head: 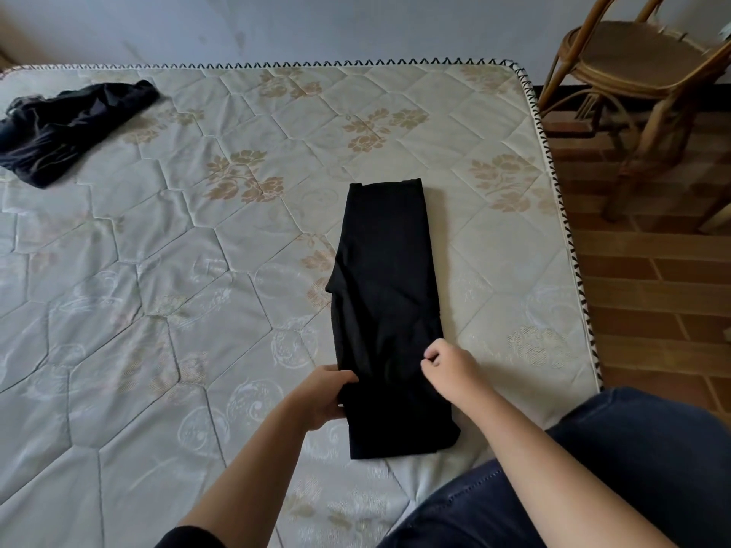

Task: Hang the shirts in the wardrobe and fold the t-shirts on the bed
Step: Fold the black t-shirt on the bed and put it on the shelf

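A black t-shirt, folded into a long strip, lies on the bed. The left hand grips its left edge; the right hand, fingers curled, seems to pinch its right edge. A crumpled dark garment lies far left (well apart); a wicker chair stands beside the bed.

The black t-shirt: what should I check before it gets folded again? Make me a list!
1. The black t-shirt lies flat in a long strip on the mattress: ok.
2. Left hand grips its left edge: ok.
3. Right hand has hold of its right edge: cannot tell, fingers are curled there.
4. Sides are straight: not ok, a bit pokes out on the left.
5. Crumpled dark clothes lie well away: ok.
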`<action>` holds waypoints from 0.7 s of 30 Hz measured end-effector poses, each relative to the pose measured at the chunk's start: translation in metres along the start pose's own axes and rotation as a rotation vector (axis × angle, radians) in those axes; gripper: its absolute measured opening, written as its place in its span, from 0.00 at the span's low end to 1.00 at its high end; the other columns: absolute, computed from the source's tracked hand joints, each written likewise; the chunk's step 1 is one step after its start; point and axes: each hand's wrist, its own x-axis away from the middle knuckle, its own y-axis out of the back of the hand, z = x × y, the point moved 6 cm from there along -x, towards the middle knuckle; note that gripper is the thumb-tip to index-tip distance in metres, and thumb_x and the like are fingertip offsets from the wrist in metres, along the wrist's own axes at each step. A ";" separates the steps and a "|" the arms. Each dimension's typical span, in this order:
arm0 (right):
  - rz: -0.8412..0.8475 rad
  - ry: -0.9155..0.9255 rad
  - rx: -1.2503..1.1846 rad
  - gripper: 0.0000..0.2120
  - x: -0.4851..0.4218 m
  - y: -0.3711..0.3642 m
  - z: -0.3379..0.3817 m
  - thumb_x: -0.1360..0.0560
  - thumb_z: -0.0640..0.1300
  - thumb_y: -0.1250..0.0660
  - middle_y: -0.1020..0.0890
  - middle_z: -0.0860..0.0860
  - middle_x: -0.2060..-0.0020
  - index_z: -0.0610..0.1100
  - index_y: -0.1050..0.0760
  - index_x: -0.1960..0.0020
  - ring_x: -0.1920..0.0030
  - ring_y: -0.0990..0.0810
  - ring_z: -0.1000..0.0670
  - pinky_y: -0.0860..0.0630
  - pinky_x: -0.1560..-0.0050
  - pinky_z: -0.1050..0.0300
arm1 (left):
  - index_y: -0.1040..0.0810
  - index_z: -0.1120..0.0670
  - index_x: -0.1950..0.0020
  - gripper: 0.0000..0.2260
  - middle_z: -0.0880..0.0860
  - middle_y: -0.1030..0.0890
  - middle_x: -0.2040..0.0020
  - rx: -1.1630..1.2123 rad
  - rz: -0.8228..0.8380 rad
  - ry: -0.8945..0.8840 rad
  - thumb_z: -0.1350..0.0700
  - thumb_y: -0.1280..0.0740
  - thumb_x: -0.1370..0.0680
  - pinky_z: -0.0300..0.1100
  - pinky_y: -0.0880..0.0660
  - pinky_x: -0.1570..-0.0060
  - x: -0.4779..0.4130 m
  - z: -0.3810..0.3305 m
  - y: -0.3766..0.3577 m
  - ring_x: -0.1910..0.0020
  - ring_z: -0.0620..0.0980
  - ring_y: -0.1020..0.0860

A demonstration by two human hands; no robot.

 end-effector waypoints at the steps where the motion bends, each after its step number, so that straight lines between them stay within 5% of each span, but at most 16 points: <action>1: -0.043 -0.037 0.002 0.09 0.002 0.004 -0.012 0.23 0.45 0.38 0.22 0.48 0.53 0.43 0.28 0.45 0.54 0.23 0.48 0.28 0.55 0.58 | 0.25 0.63 0.48 0.07 0.56 0.23 0.62 0.009 0.017 0.006 0.65 0.41 0.21 0.43 0.23 0.64 0.002 0.005 0.000 0.63 0.51 0.21; 3: -0.072 -0.091 -0.015 0.11 0.008 0.009 -0.029 0.23 0.48 0.36 0.25 0.49 0.51 0.43 0.30 0.46 0.54 0.24 0.48 0.30 0.56 0.58 | 0.26 0.64 0.47 0.07 0.56 0.23 0.61 0.030 0.058 0.017 0.65 0.42 0.21 0.41 0.23 0.65 0.007 0.014 -0.003 0.63 0.51 0.21; 7: 0.064 -0.086 -0.116 0.19 0.015 0.000 -0.038 0.25 0.50 0.34 0.37 0.52 0.71 0.47 0.41 0.66 0.70 0.38 0.52 0.42 0.68 0.56 | 0.25 0.63 0.46 0.07 0.57 0.18 0.58 0.120 0.138 0.049 0.65 0.41 0.20 0.44 0.22 0.66 0.015 0.024 -0.009 0.61 0.52 0.18; 13: 0.128 -0.084 -0.077 0.19 0.019 -0.005 -0.040 0.21 0.43 0.39 0.39 0.51 0.71 0.44 0.43 0.67 0.69 0.40 0.52 0.44 0.68 0.57 | 0.25 0.60 0.47 0.09 0.57 0.16 0.59 0.365 0.234 0.053 0.65 0.44 0.20 0.44 0.20 0.67 0.025 0.030 -0.015 0.63 0.52 0.17; 21: 0.148 -0.171 -0.027 0.19 0.020 0.000 -0.053 0.20 0.43 0.42 0.36 0.49 0.72 0.44 0.41 0.68 0.70 0.36 0.51 0.38 0.66 0.58 | 0.26 0.59 0.48 0.06 0.57 0.21 0.52 0.014 0.139 0.076 0.64 0.42 0.19 0.45 0.20 0.66 0.023 0.040 -0.010 0.54 0.54 0.20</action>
